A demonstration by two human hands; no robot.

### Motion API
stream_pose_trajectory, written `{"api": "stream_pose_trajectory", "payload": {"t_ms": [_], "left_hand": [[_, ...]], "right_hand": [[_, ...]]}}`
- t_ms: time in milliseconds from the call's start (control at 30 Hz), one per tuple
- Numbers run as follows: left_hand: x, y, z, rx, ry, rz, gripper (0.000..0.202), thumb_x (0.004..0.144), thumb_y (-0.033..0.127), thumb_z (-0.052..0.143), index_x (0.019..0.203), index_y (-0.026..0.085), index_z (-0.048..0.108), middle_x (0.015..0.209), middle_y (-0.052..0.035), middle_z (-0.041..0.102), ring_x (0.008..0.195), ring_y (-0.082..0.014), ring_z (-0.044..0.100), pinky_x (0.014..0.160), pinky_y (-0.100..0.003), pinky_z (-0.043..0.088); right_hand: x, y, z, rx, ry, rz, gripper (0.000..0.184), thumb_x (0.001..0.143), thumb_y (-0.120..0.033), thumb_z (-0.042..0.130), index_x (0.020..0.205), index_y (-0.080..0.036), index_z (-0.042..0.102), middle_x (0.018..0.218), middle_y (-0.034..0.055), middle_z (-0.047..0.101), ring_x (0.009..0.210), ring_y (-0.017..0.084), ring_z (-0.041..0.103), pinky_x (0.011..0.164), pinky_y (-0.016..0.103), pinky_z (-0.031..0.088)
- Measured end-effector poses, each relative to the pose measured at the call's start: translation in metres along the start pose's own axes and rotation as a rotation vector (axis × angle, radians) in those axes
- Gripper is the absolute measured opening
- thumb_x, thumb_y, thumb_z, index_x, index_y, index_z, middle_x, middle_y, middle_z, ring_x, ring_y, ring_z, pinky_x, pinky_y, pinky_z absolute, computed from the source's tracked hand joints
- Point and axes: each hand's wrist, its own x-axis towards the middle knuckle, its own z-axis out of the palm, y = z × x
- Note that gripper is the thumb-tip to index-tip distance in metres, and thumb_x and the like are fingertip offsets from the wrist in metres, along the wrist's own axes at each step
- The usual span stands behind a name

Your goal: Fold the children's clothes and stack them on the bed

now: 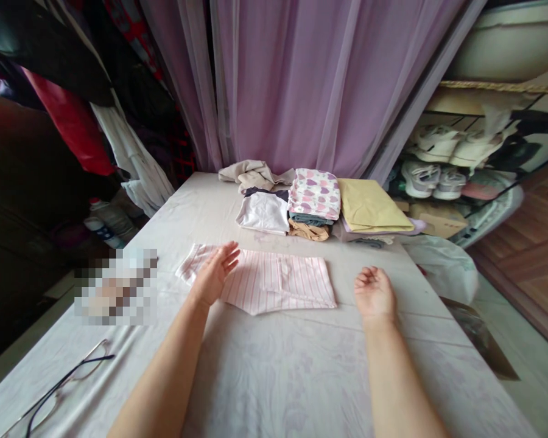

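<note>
Pink-and-white striped trousers (301,277) lie flat on the covered table, folded lengthwise, with the wider end to the right. My left hand (217,275) is over the narrower left part of them, its fingers stretched out and nothing in it. Whether it touches the cloth I cannot tell. To the right of the trousers, apart from them, my right hand (375,295) has its fingers curled in toward the palm. Nothing shows in it.
Along the back stand folded clothes: a white top with dark sleeves (263,213), a heart-print piece (315,193) on a pile, a yellow piece (374,205) and a crumpled beige cloth (251,173). Glasses (68,377) lie front left, near a blurred-out item. A purple curtain (296,79) hangs behind.
</note>
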Motion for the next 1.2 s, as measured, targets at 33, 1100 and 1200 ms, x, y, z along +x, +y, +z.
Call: {"api": "stream_pose_trajectory", "payload": {"t_ms": [33, 1100, 1200], "left_hand": [[0.002, 0.003, -0.014, 0.029, 0.109, 0.024, 0.060, 0.082, 0.064, 0.055, 0.120, 0.019, 0.065, 0.132, -0.0136, 0.062, 0.117, -0.0279, 0.061, 0.098, -0.042, 0.047], [-0.010, 0.001, -0.090, 1.268, 0.275, 0.194, 0.038, 0.088, 0.035, 0.045, 0.115, 0.021, 0.068, 0.113, -0.0087, 0.072, 0.107, -0.0279, 0.063, 0.093, -0.039, 0.045], [-0.010, 0.004, -0.090, 1.212, 0.303, 0.169, 0.040, 0.088, 0.040, 0.045, 0.112, 0.020, 0.070, 0.104, -0.0084, 0.074, 0.097, -0.0265, 0.067, 0.085, -0.035, 0.048]], "right_hand": [[-0.002, 0.003, 0.003, -0.036, -0.006, -0.019, 0.029, 0.059, -0.030, 0.077, 0.076, -0.019, 0.055, 0.061, -0.0085, 0.057, 0.048, 0.004, 0.049, 0.044, 0.013, 0.038], [-0.041, 0.017, 0.032, -1.409, -0.335, 0.149, 0.034, 0.072, -0.040, 0.065, 0.095, -0.015, 0.069, 0.086, 0.0080, 0.075, 0.075, 0.022, 0.068, 0.056, 0.025, 0.046], [-0.048, 0.020, 0.037, -1.183, -0.291, 0.237, 0.049, 0.070, -0.032, 0.066, 0.116, -0.016, 0.061, 0.101, 0.0085, 0.074, 0.074, 0.018, 0.068, 0.050, 0.021, 0.046]]}}
